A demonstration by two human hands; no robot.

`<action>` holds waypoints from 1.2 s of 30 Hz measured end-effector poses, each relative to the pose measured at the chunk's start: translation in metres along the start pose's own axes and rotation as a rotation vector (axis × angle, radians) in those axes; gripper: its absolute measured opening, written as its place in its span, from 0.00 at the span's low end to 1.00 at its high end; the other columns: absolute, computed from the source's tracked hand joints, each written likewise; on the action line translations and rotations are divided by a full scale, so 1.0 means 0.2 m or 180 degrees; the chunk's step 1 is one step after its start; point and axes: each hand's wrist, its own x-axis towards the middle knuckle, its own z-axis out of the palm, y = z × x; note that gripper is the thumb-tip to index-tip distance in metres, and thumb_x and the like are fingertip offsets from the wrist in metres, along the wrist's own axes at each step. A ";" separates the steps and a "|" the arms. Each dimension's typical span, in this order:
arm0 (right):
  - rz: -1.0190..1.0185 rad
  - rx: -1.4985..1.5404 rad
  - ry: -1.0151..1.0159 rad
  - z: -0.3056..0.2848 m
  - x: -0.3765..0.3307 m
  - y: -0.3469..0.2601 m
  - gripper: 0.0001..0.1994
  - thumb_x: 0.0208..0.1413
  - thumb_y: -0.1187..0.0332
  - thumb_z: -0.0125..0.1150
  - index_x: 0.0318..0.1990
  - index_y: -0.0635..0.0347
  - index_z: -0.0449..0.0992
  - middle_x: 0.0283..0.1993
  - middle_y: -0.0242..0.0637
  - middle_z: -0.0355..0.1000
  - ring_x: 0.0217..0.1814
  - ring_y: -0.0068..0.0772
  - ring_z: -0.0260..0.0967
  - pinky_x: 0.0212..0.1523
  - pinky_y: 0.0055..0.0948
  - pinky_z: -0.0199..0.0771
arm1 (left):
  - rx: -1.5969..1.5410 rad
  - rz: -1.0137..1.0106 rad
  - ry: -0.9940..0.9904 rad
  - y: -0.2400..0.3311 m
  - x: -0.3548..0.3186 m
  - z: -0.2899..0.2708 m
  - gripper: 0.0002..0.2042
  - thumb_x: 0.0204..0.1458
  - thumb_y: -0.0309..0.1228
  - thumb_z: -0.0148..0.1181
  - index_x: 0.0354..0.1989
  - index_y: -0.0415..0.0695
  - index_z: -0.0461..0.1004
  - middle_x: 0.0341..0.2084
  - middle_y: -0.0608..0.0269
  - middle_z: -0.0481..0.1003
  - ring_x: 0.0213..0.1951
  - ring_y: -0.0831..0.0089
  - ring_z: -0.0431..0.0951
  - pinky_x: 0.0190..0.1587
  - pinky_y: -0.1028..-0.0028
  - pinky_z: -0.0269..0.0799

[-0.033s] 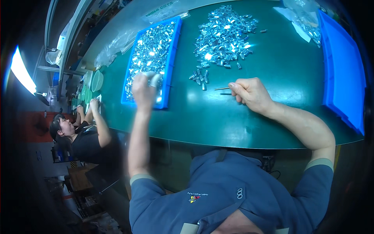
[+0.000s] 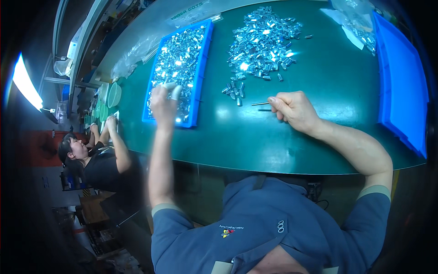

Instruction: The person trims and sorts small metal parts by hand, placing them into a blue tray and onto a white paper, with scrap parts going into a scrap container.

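We note the left hand (image 2: 164, 102), fingers bunched, over the blue tray (image 2: 200, 73) of metal parts, while the right hand (image 2: 294, 109) pinches a thin metal pin (image 2: 260, 104) beside the loose pile (image 2: 262, 43).

I log: dark green table (image 2: 255, 137) with curved front edge; bright strip light (image 2: 25, 84) far left; red floor patch (image 2: 39, 148); a seated co-worker (image 2: 98, 164) at the left; dim surroundings.
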 end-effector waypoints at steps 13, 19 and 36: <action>-0.0742 -0.0599 0.0128 0.04 0.04 0.15 0.13 0.64 0.62 0.62 0.29 0.59 0.79 0.25 0.44 0.76 0.25 0.42 0.75 0.29 0.40 0.72 | -0.1484 0.0617 -0.0887 0.60 -0.07 0.26 0.13 0.51 0.26 0.72 0.46 0.44 0.82 0.42 0.54 0.80 0.46 0.54 0.80 0.48 0.61 0.77; -0.1096 -0.0852 0.0434 0.14 0.14 0.16 0.19 0.60 0.53 0.57 0.26 0.60 0.78 0.29 0.50 0.77 0.29 0.55 0.75 0.32 0.51 0.72 | -0.1713 0.0654 -0.0868 0.54 -0.19 0.23 0.09 0.58 0.22 0.63 0.46 0.36 0.78 0.44 0.49 0.76 0.47 0.51 0.77 0.52 0.59 0.74; -0.0154 0.0006 0.1160 0.08 0.12 0.11 0.16 0.59 0.59 0.58 0.24 0.58 0.82 0.23 0.30 0.81 0.24 0.26 0.79 0.30 0.31 0.81 | -0.2310 0.1752 -0.0521 0.56 -0.20 0.23 0.09 0.59 0.24 0.69 0.44 0.32 0.78 0.41 0.46 0.79 0.40 0.54 0.79 0.48 0.60 0.78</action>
